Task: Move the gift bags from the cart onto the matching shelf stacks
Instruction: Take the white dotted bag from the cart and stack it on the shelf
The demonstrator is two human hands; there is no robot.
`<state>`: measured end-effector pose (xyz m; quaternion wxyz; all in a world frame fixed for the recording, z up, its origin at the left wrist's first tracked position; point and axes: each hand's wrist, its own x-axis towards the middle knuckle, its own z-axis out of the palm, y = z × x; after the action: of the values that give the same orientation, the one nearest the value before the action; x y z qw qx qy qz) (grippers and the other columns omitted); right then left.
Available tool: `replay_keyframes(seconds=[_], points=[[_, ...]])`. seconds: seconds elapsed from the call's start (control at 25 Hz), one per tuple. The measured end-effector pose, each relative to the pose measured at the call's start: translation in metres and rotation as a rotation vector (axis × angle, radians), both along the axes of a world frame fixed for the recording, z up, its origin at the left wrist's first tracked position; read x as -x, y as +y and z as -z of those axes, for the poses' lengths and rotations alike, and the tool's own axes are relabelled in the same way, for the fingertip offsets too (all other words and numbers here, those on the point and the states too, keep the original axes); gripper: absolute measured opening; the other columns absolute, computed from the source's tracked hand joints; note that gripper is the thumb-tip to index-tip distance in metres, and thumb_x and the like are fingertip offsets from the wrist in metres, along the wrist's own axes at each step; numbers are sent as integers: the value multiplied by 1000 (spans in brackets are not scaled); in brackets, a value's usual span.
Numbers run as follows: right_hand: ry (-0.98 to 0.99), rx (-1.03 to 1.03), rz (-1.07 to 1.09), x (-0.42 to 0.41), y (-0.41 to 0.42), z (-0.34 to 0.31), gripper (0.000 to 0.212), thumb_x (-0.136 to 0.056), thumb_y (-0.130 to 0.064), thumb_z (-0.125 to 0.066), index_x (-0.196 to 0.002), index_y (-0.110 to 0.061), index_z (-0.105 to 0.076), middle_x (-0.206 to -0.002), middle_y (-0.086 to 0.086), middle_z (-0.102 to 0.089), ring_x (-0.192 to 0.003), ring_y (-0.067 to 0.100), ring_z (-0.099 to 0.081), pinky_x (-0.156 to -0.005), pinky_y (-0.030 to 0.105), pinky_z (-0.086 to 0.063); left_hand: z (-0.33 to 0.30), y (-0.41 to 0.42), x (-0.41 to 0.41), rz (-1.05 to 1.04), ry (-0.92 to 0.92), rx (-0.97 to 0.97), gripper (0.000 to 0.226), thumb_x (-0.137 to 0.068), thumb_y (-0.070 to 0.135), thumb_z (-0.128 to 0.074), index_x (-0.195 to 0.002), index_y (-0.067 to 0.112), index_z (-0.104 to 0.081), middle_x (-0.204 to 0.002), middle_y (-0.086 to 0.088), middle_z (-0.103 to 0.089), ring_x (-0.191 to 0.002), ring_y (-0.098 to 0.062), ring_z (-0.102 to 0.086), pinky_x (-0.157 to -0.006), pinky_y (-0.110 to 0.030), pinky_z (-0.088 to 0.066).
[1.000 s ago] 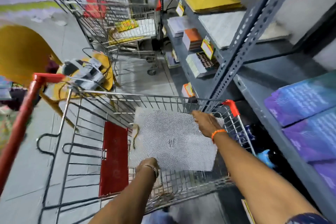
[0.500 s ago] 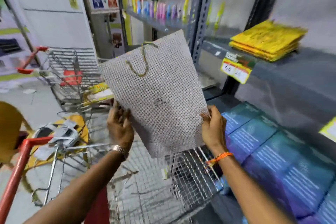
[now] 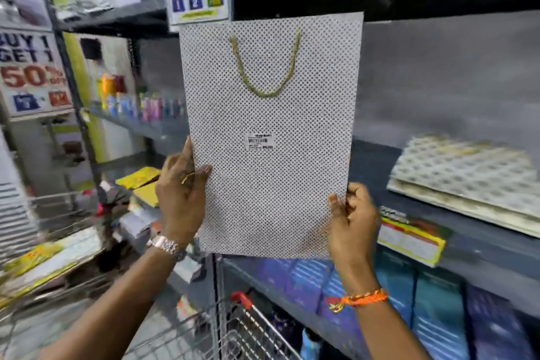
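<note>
Holding a dotted gift bag (image 3: 270, 137) upright, left hand (image 3: 181, 199) and right hand (image 3: 352, 222) grips clamped on its edges

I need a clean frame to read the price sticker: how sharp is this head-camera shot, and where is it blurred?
Head view: the gift bag is fairly sharp, but its sticker print is too small to read; the patterned stack at right and the shelves at left are motion-smeared; wide-angle bending tilts the uprights.
</note>
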<state>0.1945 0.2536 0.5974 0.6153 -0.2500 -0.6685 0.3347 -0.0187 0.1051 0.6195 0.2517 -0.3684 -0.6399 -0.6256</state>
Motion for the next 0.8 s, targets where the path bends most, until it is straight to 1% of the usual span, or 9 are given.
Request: replay_keyframes(seconds=[0.12,0.24,0.28,0.36,0.44,0.56,0.64,0.72,0.8], points=[[-9,11,122,-50,20,-27,23,-90,-6,-61,-98,-26,-54,-85,-1,-70,-79,23,-67,-74,51,-54,-22,47,-27,124,28,-21,60,-86,10,-70,-143,15,-52,-98,0,-57,-88,-27,-63,-87,-35,-53],[-32,48,238,-107,37,-49,32,-89,-2,-60,-112,-24,-55,-92,-1,-72,-84,20,-69,-81,51,-56,-38,89,-65,214,68,20,58,-87,14,-72,-142,15,-54,-98,-3,-62,-80,-24,-65,-77,-10,-48],[-23,65,284,-129,40,-55,36,-88,0,-60,-116,-23,-55,-91,-4,-71,-83,18,-69,-81,50,-57,-42,103,-80,279,70,20,58,-87,16,-71,-142,16,-54,-104,-2,-65,-81,-20,-66,-76,-7,-49],[-4,92,362,-176,43,-67,44,-87,4,-59,-120,-25,-56,-90,-7,-71,-82,18,-70,-81,48,-58,-46,130,-112,445,56,24,56,-88,19,-69,-142,18,-54,-119,1,-68,-93,-16,-70,-83,-22,-58],[0,120,412,-224,50,-75,44,-87,5,-58,-119,-26,-60,-93,-3,-74,-83,20,-72,-81,51,-59,-48,155,-152,626,52,33,53,-89,14,-66,-141,17,-55,-124,3,-69,-103,-14,-71,-87,-36,-59],[-42,137,509,-298,58,-89,40,-85,5,-57,-109,-25,-70,-97,-4,-77,-86,17,-73,-83,49,-59,-61,184,-218,767,92,79,53,-91,4,-63,-141,18,-55,-124,15,-65,-109,-4,-67,-94,-23,-55],[-107,129,589,-346,62,-102,35,-83,1,-62,-101,-27,-73,-95,-6,-77,-85,15,-73,-81,44,-60,-74,199,-264,904,101,149,59,-92,-2,-59,-139,33,-54,-123,25,-60,-110,8,-61,-93,-11,-49],[-195,110,663,-392,66,-118,24,-82,-3,-68,-97,-20,-76,-90,-2,-76,-77,15,-71,-74,37,-59,-86,217,-309,1068,112,223,67,-91,-6,-57,-127,50,-54,-116,31,-61,-106,17,-59,-92,-10,-48],[-358,93,775,-433,73,-135,9,-81,-8,-73,-75,-16,-73,-74,4,-69,-66,21,-63,-61,33,-51,-89,244,-352,1188,102,300,63,-90,-6,-58,-128,44,-58,-120,26,-65,-111,12,-60,-97,-17,-49]])
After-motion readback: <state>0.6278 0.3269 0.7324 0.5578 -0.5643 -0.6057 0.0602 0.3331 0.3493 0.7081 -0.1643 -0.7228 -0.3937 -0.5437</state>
